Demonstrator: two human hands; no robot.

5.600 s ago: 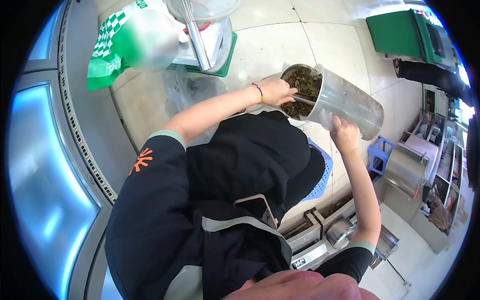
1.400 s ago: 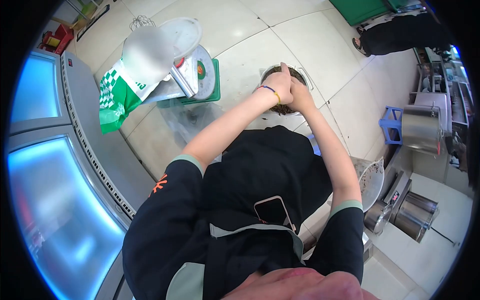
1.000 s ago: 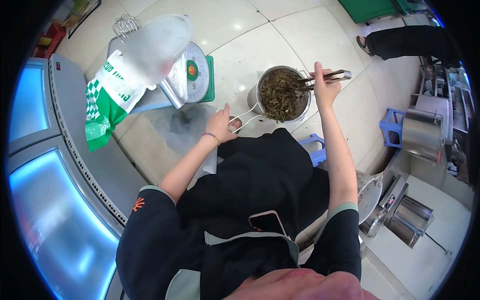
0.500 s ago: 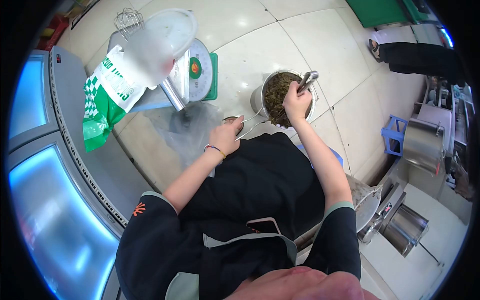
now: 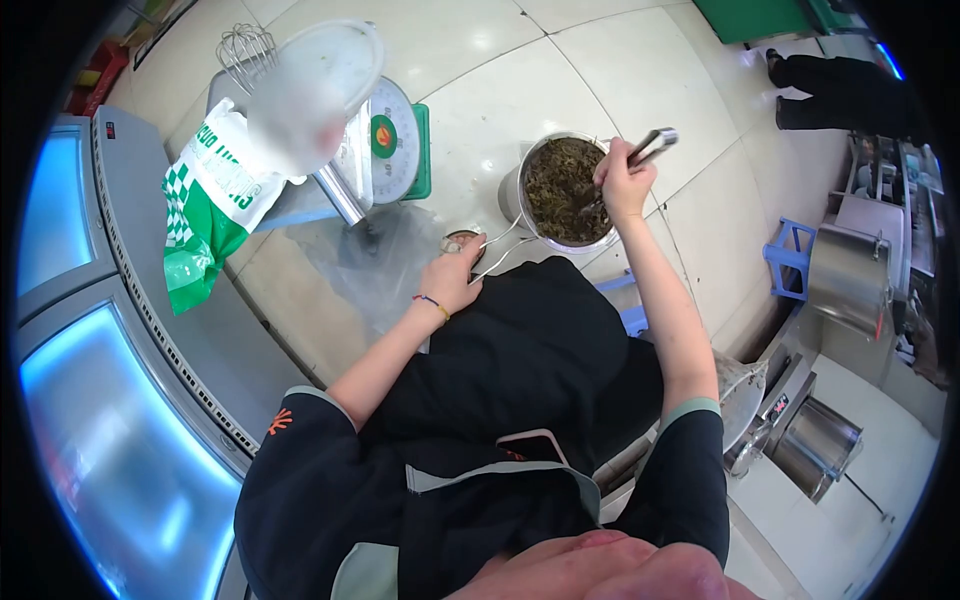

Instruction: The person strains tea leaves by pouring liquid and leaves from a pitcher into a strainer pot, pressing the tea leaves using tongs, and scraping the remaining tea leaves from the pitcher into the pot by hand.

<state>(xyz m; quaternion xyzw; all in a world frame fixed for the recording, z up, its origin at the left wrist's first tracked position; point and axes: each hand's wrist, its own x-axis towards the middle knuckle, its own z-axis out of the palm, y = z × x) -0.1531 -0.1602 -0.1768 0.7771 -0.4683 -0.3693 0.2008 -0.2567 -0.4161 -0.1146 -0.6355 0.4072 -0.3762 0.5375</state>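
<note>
A metal pot [image 5: 510, 195] stands on the tiled floor in front of me, holding a mass of wet, dark green-brown leaves [image 5: 560, 180]. My left hand [image 5: 455, 278] is closed around the long wire handle [image 5: 512, 235] that reaches out from the pot's near side. Above the pot's right rim, my right hand [image 5: 627, 188] grips a utensil with a thick metal handle [image 5: 655, 146]. Its lower end goes down into the leaves, so its kind cannot be made out.
Left of the pot are a green dial scale [image 5: 422, 150], a whisk [image 5: 246, 58], a plastic lid [image 5: 345, 60], a green-white bag [image 5: 215, 205] and a clear plastic bag [image 5: 370, 265]. A blue stool [image 5: 790, 258] stands right. Another person's legs [image 5: 840, 95] show at the back.
My right hand and the utensil have moved right, from over the leaves to the pot's right rim. My left hand stays on the wire handle. The other person's legs have shifted.
</note>
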